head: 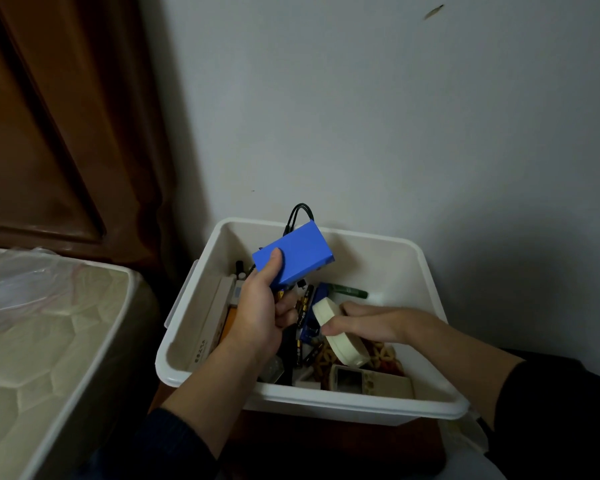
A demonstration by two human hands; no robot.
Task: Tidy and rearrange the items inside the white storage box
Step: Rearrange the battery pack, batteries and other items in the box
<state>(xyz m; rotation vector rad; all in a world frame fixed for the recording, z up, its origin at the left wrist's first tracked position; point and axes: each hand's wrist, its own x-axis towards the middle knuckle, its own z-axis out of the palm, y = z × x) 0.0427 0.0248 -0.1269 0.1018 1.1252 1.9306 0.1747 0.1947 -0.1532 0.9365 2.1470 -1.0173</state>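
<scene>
Left hand (257, 317) fingers clamped on blue box (293, 258), right hand (371, 322) fingers on cream case (340, 336); blue box best seated flat at 12 o'clock in white storage box (395, 407).

I'm looking into a home bedroom: a quilted mattress (45, 344) under clear plastic sits at left against a dark wooden headboard (49, 133), beside a plain painted wall (395, 116).
</scene>
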